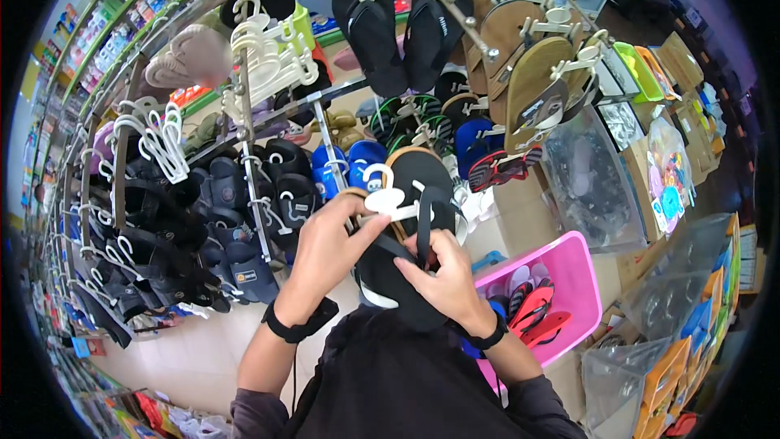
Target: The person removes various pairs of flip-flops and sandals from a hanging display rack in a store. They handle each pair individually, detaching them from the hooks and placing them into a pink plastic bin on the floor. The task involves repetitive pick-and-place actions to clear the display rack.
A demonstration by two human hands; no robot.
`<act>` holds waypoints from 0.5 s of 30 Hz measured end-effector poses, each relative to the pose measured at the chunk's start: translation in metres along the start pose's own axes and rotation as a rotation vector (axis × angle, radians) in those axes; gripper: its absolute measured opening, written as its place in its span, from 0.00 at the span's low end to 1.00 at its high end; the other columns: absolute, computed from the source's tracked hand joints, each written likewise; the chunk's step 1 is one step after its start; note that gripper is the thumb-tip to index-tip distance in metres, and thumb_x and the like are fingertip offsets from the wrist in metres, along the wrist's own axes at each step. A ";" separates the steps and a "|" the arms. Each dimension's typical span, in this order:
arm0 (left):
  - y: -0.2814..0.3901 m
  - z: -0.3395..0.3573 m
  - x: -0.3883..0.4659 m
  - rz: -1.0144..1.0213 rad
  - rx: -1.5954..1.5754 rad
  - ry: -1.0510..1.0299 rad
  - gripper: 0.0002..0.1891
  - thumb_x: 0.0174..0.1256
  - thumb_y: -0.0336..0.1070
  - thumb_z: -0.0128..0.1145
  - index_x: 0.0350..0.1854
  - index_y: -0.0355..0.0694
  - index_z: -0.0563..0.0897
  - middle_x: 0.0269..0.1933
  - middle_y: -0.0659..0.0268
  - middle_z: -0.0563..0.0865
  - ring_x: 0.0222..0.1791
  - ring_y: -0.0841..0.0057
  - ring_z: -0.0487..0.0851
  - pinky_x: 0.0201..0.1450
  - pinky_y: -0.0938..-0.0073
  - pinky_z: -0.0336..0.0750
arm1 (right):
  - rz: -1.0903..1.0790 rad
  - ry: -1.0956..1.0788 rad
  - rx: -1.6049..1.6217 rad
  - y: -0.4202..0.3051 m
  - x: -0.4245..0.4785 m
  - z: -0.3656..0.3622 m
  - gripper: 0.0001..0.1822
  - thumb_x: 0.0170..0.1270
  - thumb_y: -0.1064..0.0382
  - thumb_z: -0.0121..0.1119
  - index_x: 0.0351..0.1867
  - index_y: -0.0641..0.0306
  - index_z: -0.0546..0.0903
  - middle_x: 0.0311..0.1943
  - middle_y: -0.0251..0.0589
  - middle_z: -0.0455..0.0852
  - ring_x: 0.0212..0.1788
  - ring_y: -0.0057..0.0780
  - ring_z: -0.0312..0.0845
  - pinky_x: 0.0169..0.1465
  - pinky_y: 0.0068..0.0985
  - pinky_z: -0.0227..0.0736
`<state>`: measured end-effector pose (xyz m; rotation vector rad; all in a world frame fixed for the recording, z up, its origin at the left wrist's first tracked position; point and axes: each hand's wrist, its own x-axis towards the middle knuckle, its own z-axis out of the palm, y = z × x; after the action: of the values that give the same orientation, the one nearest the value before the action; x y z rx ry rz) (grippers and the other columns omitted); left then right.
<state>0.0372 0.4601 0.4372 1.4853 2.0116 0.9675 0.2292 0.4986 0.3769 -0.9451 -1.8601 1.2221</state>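
Note:
My left hand [332, 244] grips a white plastic shoe hanger [385, 200], its thumb on the crossbar just below the round disc. My right hand [448, 271] holds the strap of a black flip-flop [399, 283], whose sole lies against my front with a white patch near its edge. Another black flip-flop with a tan rim [420, 165] stands behind the hanger, one of its straps near the hanger's right arm. Whether the straps are hooked on the hanger cannot be told. Both wrists wear black bands.
A pink plastic bin [579, 293] with several flip-flops stands at my right. Black sandals [244, 256] hang on the metal rack at left. Black flip-flops [372, 31] and brown flip-flops [539, 85] hang ahead. Empty white hangers [161, 140] cluster at left. Cardboard boxes [685, 134] stand at far right.

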 end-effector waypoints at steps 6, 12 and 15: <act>-0.045 -0.001 -0.041 -0.098 -0.073 0.060 0.13 0.64 0.40 0.72 0.38 0.33 0.86 0.36 0.56 0.89 0.32 0.62 0.87 0.35 0.68 0.78 | -0.001 -0.161 -0.066 0.004 -0.020 0.022 0.16 0.57 0.63 0.79 0.43 0.63 0.83 0.34 0.37 0.79 0.30 0.26 0.74 0.34 0.25 0.71; -0.058 -0.017 -0.062 -0.165 0.000 0.096 0.14 0.63 0.40 0.73 0.37 0.33 0.87 0.34 0.58 0.88 0.29 0.64 0.85 0.34 0.68 0.77 | 0.027 -0.184 -0.029 0.003 -0.028 0.047 0.17 0.57 0.64 0.80 0.42 0.63 0.82 0.34 0.36 0.80 0.30 0.24 0.75 0.35 0.25 0.72; -0.066 -0.024 -0.073 -0.186 -0.055 0.099 0.13 0.64 0.39 0.73 0.38 0.33 0.87 0.35 0.57 0.88 0.29 0.66 0.85 0.34 0.70 0.77 | 0.059 -0.179 -0.016 0.002 -0.030 0.056 0.18 0.56 0.64 0.80 0.43 0.62 0.81 0.34 0.34 0.80 0.31 0.22 0.76 0.35 0.25 0.72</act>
<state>0.0017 0.3729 0.3993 1.2178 2.1308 1.0267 0.1961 0.4494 0.3530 -0.9315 -1.9947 1.3683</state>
